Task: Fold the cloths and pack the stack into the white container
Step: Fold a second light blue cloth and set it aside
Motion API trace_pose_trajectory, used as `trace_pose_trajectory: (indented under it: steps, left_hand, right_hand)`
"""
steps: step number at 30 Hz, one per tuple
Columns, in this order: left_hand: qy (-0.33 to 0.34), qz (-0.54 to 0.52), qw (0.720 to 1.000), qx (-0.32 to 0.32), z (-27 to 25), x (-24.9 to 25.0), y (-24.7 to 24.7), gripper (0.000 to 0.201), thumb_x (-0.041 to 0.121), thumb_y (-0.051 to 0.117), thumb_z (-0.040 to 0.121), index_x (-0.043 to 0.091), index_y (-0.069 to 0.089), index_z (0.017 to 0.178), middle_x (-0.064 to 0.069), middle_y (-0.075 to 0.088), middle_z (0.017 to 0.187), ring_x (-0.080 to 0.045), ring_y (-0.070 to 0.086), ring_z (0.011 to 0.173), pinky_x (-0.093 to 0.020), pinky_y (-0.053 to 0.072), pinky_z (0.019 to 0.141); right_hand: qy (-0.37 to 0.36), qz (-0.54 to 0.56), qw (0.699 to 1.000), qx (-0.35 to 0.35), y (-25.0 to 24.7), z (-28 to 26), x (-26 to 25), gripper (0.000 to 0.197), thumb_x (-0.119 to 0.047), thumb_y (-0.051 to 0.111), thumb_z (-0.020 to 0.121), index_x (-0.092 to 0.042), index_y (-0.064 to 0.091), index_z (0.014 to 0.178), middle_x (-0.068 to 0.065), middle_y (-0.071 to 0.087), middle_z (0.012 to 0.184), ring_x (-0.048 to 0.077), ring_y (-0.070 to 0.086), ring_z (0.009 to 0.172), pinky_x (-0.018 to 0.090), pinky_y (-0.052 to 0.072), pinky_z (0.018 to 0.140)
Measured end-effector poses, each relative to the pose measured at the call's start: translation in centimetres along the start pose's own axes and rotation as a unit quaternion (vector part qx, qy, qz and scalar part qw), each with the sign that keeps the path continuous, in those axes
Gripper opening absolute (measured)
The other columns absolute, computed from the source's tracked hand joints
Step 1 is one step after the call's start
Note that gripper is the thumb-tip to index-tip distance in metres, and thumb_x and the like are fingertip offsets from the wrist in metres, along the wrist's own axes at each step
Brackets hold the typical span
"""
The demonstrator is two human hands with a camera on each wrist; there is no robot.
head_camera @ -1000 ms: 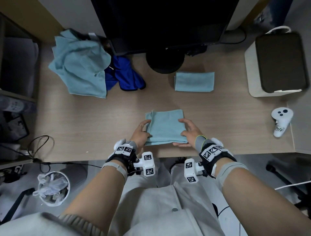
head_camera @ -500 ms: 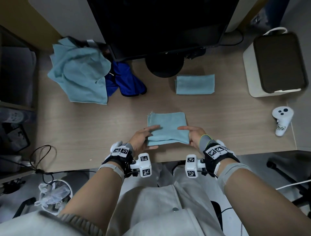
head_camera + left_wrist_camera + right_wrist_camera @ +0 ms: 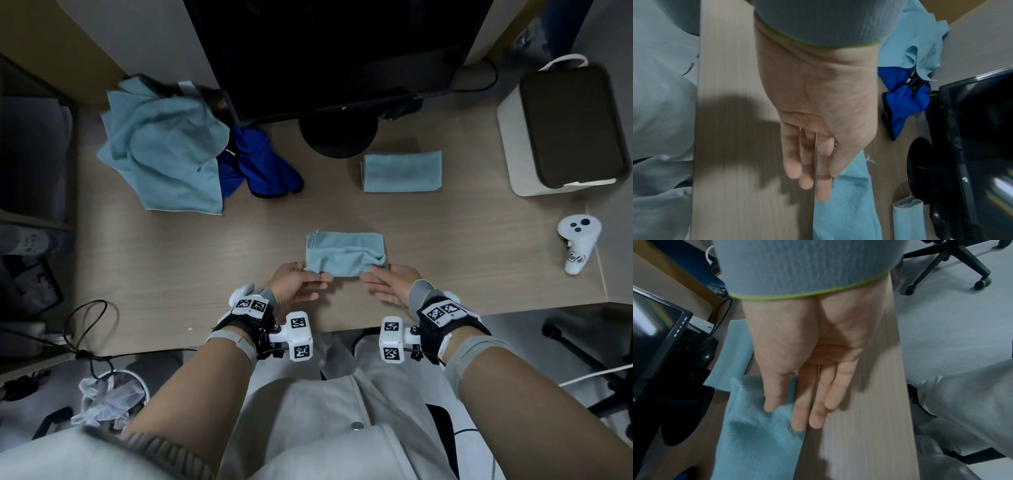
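A light blue cloth (image 3: 346, 251) lies in front of me near the desk's front edge, its near half raised and turned over toward the far side. My left hand (image 3: 303, 279) pinches its near left corner, seen in the left wrist view as the left hand (image 3: 818, 170) at the edge of the cloth (image 3: 844, 211). My right hand (image 3: 383, 279) pinches the near right corner; there the thumb of the right hand (image 3: 789, 405) lies on the cloth (image 3: 756, 434). A folded light blue cloth (image 3: 402, 171) lies farther back. The white container (image 3: 507, 137) stands at the back right.
A heap of unfolded light blue cloths (image 3: 164, 157) and a dark blue cloth (image 3: 260, 171) sit at the back left. A black monitor (image 3: 335, 51) on its round base (image 3: 339, 137) fills the back middle. A white controller (image 3: 577, 243) lies at the right edge.
Both hands slid from the cloth's sides to its near corners and lifted the near edge. The cloth, a flat square before, now looks half as deep.
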State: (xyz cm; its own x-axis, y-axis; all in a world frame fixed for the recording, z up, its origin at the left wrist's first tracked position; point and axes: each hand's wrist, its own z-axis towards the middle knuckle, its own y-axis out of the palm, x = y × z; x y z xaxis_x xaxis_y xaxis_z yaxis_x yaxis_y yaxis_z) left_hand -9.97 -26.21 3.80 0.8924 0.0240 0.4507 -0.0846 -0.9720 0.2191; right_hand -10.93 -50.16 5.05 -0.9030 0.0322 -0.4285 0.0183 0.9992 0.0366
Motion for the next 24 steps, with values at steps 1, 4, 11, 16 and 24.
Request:
trace_pose_trajectory:
  steps: [1, 4, 11, 16, 24]
  left_hand:
    - [0.007, 0.01, 1.0, 0.006, 0.1, 0.0, -0.1, 0.019, 0.008, 0.064, 0.091, 0.011, 0.064, 0.11, -0.008, 0.076, 0.099, -0.016, 0.07, 0.084, -0.024, 0.057, 0.064]
    - [0.029, 0.072, 0.996, 0.04, 0.5, 0.0, -0.3, 0.023, 0.001, 0.067, 0.086, 0.016, 0.066, 0.104, -0.003, 0.068, 0.082, -0.013, 0.061, 0.071, -0.021, 0.055, 0.065]
    - [0.166, 0.227, 0.95, 0.134, 1.0, 0.6, -0.4, 0.026, 0.019, 0.085, 0.072, 0.004, 0.065, 0.072, 0.003, 0.057, 0.089, -0.015, 0.054, 0.074, -0.029, 0.048, 0.074]
    - [0.161, 0.128, 0.974, 0.098, 1.3, 1.3, 0.3, 0.025, 0.004, 0.081, 0.076, 0.011, 0.057, 0.082, -0.005, 0.064, 0.077, -0.014, 0.05, 0.051, -0.023, 0.044, 0.047]
    - [0.085, 0.157, 0.983, 0.036, 1.6, 0.1, -0.1, 0.031, 0.018, 0.067, 0.092, 0.013, 0.051, 0.117, -0.003, 0.069, 0.1, -0.017, 0.07, 0.08, -0.029, 0.052, 0.069]
  right_hand:
    - [-0.002, -0.014, 1.0, 0.019, 0.0, 0.3, 0.2, 0.022, -0.029, 0.061, 0.093, -0.013, 0.063, 0.108, 0.007, 0.072, 0.098, 0.015, 0.067, 0.08, 0.024, 0.051, 0.074]
    - [-0.011, -0.063, 0.994, 0.089, -0.2, 1.3, 0.6, 0.024, -0.038, 0.062, 0.09, -0.014, 0.065, 0.088, 0.003, 0.066, 0.071, 0.014, 0.05, 0.053, 0.024, 0.039, 0.051]
    - [-0.06, -0.253, 0.95, 0.175, -0.6, 1.7, 0.4, 0.043, -0.063, 0.053, 0.081, -0.025, 0.072, 0.09, 0.002, 0.069, 0.088, 0.026, 0.063, 0.085, 0.033, 0.05, 0.084]
    - [-0.138, -0.289, 0.921, 0.222, -0.7, 2.2, 0.1, 0.044, -0.057, 0.058, 0.069, -0.028, 0.071, 0.098, -0.015, 0.059, 0.113, 0.011, 0.055, 0.105, 0.032, 0.045, 0.095]
    - [-0.127, -0.203, 0.951, 0.196, -0.2, 2.6, 0.3, 0.027, -0.05, 0.061, 0.068, -0.027, 0.069, 0.079, -0.002, 0.061, 0.068, 0.022, 0.054, 0.064, 0.03, 0.045, 0.065]
